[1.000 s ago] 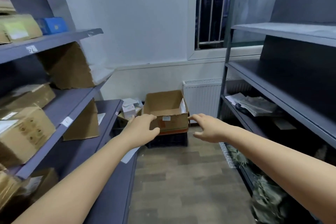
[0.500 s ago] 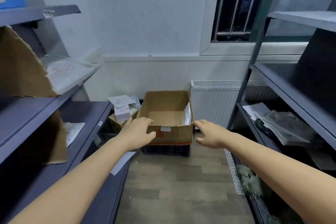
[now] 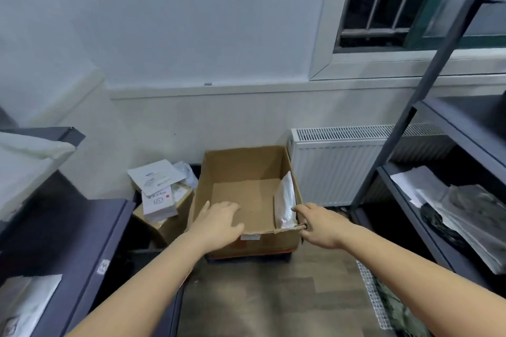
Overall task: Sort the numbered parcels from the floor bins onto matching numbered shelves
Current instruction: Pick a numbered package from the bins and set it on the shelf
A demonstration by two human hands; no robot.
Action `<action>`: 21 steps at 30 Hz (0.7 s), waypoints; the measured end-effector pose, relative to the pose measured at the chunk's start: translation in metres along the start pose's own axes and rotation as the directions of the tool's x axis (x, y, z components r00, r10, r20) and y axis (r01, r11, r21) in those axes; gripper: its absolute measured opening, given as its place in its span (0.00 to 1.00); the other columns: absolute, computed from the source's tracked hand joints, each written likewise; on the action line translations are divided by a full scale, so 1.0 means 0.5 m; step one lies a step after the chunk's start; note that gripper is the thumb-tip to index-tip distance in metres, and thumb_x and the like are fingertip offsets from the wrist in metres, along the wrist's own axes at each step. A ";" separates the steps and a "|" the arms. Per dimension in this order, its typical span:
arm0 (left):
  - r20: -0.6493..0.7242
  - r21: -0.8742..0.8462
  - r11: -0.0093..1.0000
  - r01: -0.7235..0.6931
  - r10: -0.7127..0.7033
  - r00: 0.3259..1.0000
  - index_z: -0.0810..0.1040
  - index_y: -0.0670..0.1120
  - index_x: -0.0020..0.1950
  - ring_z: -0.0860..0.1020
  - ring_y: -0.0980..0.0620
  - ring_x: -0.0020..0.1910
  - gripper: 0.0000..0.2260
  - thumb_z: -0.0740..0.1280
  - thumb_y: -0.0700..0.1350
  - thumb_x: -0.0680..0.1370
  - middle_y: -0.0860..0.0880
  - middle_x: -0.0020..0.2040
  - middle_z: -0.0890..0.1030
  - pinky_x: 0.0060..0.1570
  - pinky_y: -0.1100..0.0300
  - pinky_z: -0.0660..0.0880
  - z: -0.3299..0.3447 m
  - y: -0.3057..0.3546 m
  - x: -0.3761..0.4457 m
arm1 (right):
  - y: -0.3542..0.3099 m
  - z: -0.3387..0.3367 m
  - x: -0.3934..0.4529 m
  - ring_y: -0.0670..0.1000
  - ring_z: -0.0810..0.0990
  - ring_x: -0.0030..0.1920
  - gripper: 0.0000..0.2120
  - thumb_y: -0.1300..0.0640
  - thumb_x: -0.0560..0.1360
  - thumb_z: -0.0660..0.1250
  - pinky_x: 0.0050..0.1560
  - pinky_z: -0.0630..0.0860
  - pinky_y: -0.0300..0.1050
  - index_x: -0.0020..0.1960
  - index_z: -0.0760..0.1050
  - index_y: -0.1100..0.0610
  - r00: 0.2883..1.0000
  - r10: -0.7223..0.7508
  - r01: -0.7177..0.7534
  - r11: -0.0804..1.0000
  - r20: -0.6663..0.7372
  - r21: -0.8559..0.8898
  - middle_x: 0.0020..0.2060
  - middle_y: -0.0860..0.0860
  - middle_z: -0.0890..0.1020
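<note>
- The open cardboard box (image 3: 247, 172) has a mostly bare bottom; only a white pouch (image 3: 286, 204) leans against its right wall.
- A radiator (image 3: 339, 164) stands just right of the box, stacked parcels (image 3: 158, 194) just left.
- Bare floor (image 3: 273, 295) runs between the shelf units.

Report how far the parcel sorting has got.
Done: the open cardboard box is nearly empty, and white parcels already lie on the left shelf. In hand: nothing yet; the left hand and right hand reach at the box's near edge. Left: one white parcel inside and the pile beside it.
</note>
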State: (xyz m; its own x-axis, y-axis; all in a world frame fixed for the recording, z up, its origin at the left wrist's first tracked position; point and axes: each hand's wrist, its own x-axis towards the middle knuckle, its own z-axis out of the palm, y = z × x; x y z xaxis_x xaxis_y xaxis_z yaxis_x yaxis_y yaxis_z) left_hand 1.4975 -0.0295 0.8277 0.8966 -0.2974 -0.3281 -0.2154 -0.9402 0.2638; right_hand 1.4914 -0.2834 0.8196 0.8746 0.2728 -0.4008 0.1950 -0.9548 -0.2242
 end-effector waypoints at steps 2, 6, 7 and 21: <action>0.030 0.008 1.000 -0.004 0.004 1.000 0.62 0.49 0.76 0.62 0.50 0.74 0.24 0.57 0.54 0.81 0.49 0.75 0.65 0.76 0.49 0.50 -0.016 -0.030 0.082 | 0.007 -0.014 0.071 0.55 0.68 0.70 0.29 0.51 0.79 0.60 0.65 0.70 0.50 0.77 0.57 0.52 1.000 0.018 -0.018 1.000 0.015 0.012 0.73 0.51 0.64; 0.093 0.023 0.999 -0.022 0.020 0.995 0.63 0.50 0.76 0.66 0.48 0.72 0.24 0.58 0.55 0.80 0.48 0.73 0.68 0.74 0.49 0.54 -0.026 -0.066 0.221 | 0.034 -0.015 0.205 0.56 0.68 0.69 0.28 0.53 0.79 0.60 0.62 0.71 0.49 0.77 0.57 0.53 0.997 0.035 -0.038 0.999 0.071 0.036 0.73 0.52 0.64; 0.112 0.023 0.999 -0.027 0.024 0.993 0.63 0.50 0.76 0.66 0.48 0.72 0.24 0.58 0.55 0.80 0.48 0.73 0.68 0.74 0.48 0.55 -0.025 -0.073 0.253 | 0.042 -0.014 0.238 0.56 0.68 0.69 0.28 0.54 0.78 0.60 0.62 0.71 0.49 0.77 0.57 0.53 0.996 0.035 -0.039 0.998 0.085 0.043 0.73 0.52 0.64; 0.334 -0.123 0.987 0.099 -0.053 0.941 0.65 0.49 0.75 0.72 0.46 0.64 0.23 0.58 0.53 0.81 0.47 0.68 0.72 0.62 0.53 0.69 0.070 -0.170 0.666 | 0.212 0.053 0.713 0.57 0.69 0.67 0.27 0.52 0.79 0.61 0.61 0.72 0.53 0.76 0.58 0.55 0.939 0.013 -0.009 1.000 0.344 -0.012 0.70 0.55 0.67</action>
State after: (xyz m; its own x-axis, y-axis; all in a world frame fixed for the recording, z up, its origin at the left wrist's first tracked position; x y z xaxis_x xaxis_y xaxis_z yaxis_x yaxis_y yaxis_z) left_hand 1.8005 -0.0545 0.6643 0.7261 -0.2859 -0.6254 -0.0765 -0.9374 0.3397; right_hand 1.8121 -0.2841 0.6292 0.6712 0.2842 -0.6847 0.1923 -0.9587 -0.2095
